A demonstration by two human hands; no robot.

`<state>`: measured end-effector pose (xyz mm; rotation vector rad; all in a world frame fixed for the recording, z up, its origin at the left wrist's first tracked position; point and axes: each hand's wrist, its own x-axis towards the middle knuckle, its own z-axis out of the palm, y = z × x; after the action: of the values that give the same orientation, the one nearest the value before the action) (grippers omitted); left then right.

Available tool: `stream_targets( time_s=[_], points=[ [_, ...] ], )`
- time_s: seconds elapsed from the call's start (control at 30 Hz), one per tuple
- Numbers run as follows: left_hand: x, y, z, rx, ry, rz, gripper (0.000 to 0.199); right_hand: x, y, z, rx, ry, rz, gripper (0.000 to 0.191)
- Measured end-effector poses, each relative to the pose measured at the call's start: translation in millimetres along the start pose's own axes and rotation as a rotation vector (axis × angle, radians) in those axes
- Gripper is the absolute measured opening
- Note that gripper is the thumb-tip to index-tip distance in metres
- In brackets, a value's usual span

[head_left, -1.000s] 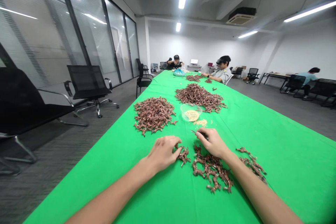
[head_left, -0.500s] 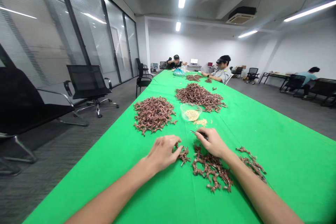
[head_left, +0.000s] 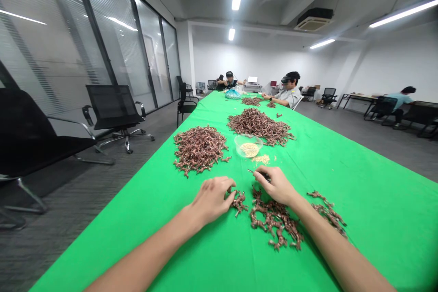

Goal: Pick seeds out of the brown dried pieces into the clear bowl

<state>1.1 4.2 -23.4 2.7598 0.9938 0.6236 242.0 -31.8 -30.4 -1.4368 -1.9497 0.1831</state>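
The left hand curls by brown figures on the green bench; the right hand grips a slim tool over a near cluster. Farther, a clear bowl stands right of a heap.

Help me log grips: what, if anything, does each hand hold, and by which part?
Right hand: a thin tool, gripped behind its exposed tip. Left hand: curled at the small brown figures; whether it grips one cannot be told.

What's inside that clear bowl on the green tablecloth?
The clear bowl holds a heap of pale yellowish bits, too small to identify. Similar loose bits lie on the cloth outside. Whatever the heap covers is hidden.
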Motion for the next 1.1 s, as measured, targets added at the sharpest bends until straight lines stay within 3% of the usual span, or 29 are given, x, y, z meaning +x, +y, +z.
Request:
stream_targets(
  time_s=[1.1],
  points=[
    [-1.3,0.7,0.5,0.05,-0.027,0.011,0.011,0.7,0.1,-1.4,-0.007,-0.014,0.007,0.033]
  ],
)
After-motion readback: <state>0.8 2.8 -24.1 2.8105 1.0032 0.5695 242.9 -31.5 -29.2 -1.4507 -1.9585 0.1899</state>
